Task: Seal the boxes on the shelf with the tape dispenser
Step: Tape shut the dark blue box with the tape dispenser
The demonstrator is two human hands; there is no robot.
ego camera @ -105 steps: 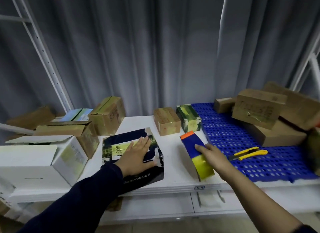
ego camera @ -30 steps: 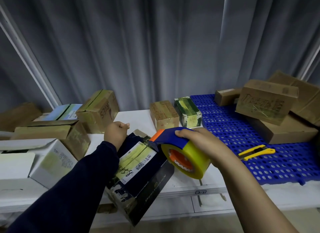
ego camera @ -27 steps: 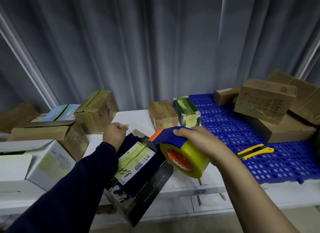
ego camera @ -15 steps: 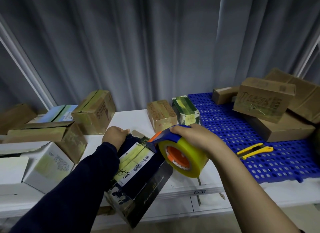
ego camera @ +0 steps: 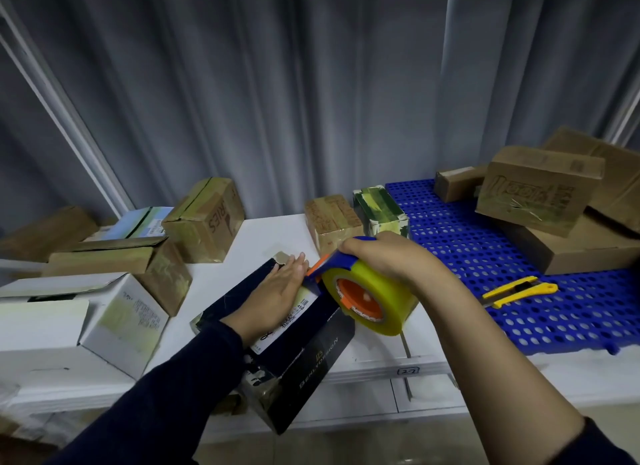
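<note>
While the left hand (ego camera: 277, 288) lies flat, fingers straight, on top of a dark navy box (ego camera: 304, 357) tilted over the front edge of the white shelf (ego camera: 263, 232), the right hand (ego camera: 391, 260) grips a blue-and-orange tape dispenser (ego camera: 367, 298) wound with yellow tape, its orange nose at the box top just beside the left fingertips. A white box (ego camera: 114, 319) at left shows a dark gap under 1 top flap; its contents cannot be seen. Brown cartons (ego camera: 204, 219) sit closed along the back. A yellow utility knife (ego camera: 519, 289) lies on the blue perforated mat (ego camera: 467, 257).
</note>
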